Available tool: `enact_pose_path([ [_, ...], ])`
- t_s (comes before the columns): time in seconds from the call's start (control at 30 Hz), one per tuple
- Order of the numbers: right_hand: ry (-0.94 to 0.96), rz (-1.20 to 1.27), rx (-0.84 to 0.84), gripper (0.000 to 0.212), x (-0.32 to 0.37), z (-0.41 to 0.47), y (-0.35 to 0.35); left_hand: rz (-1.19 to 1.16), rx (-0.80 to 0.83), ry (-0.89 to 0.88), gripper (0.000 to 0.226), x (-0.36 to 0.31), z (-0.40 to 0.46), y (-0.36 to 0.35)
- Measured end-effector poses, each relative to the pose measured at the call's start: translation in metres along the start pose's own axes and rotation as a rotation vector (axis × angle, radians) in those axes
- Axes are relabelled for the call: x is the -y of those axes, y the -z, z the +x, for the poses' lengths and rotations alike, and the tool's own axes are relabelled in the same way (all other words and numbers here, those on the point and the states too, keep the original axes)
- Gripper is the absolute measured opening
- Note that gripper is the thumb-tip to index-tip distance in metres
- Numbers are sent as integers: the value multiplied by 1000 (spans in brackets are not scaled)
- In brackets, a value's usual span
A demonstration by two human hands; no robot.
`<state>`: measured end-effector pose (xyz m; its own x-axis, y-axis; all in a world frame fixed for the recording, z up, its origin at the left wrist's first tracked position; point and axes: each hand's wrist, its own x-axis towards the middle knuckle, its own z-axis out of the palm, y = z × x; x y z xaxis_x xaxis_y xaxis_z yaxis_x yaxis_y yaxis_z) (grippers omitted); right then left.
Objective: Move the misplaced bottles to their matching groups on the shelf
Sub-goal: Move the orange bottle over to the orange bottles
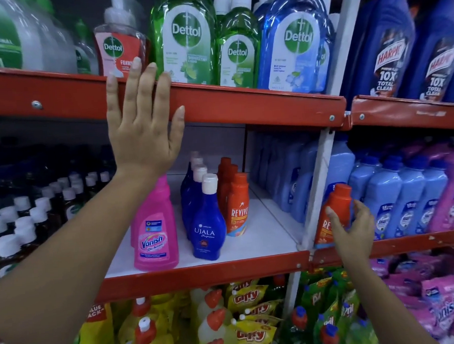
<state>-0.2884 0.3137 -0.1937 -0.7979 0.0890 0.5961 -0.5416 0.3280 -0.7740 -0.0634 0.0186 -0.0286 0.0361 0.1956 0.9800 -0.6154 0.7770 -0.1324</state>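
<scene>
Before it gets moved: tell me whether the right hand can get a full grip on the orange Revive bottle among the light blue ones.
Probably yes. The right hand is already curled around the stray Revive bottle at the shelf front, with nothing ahead of it. The white upright post and light blue bottles crowd its sides.

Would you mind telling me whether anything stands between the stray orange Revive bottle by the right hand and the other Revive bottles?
Yes. The white shelf upright stands between the stray Revive bottle at the right hand and the Revive row. The shelf floor beside that row looks bare.
</scene>
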Motion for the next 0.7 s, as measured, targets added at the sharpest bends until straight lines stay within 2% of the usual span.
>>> enact_pose_path([
  [0.17,-54,25,78,72,-8,6,-1,-10,16,8,47,0,0,2],
  [0.3,-66,66,46,60,-6,4,2,-9,16,3,47,0,0,2],
  [0.53,92,135,-23,55,17,-4,21,-22,-7,-1,46,1,-2,-1],
  [0.7,156,195,31,52,42,-24,25,-19,-11,8,46,0,-1,-1],
])
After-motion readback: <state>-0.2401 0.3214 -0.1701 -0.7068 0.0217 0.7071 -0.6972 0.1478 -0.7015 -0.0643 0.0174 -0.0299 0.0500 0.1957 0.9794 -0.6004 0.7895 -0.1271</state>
